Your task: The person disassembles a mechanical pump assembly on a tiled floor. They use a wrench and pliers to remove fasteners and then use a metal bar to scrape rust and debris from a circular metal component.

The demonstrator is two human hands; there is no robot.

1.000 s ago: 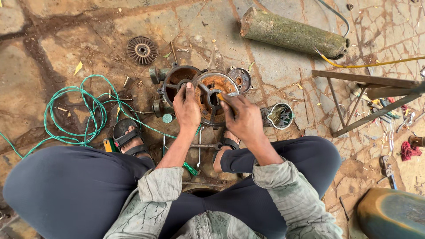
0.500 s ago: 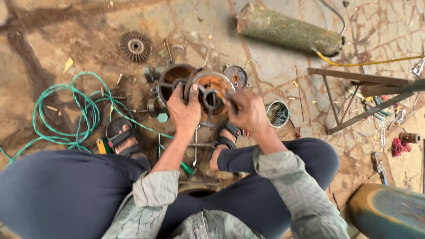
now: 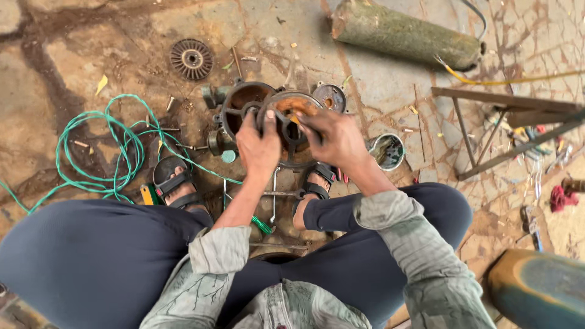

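Gripping the rusty round cover (image 3: 291,125) with left hand (image 3: 259,146) and right hand (image 3: 332,139) both clamped on; sharp corroded edges could slice fingers if it slips.

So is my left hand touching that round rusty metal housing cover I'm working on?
Touching. The head view shows the left hand gripping the left rim of the round rusty metal housing cover, fingers curled over its edge.

Hose (image 3: 91,149) left of housing (image 3: 244,103), cylinder (image 3: 405,33) behind, cup (image 3: 387,151) right
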